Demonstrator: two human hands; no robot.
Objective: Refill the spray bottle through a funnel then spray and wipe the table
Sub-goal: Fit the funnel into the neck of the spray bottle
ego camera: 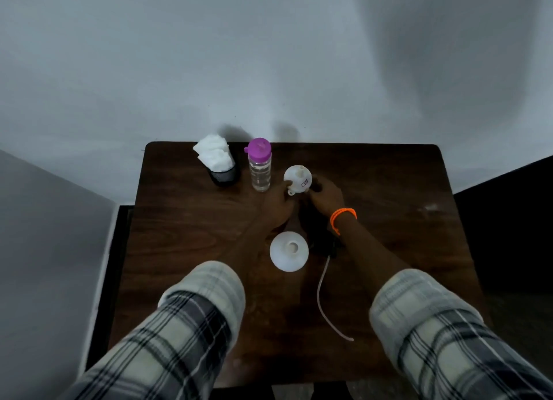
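Left hand [279, 203] and right hand [326, 194], both curled onto a white funnel [297, 179] held between them above a dark wooden table [389, 220]

Items on table: white spray bottle [288, 251], open-necked, near the person; black spray head [324, 245] just beside it, its thin dip tube [321, 304] trailing toward the near edge; clear water bottle with purple cap [259, 167] left of the funnel; black cup of white tissues [220, 163] at the far left. Orange wristband [342, 215] on the right wrist; plaid sleeves [191, 325] rolled at both forearms
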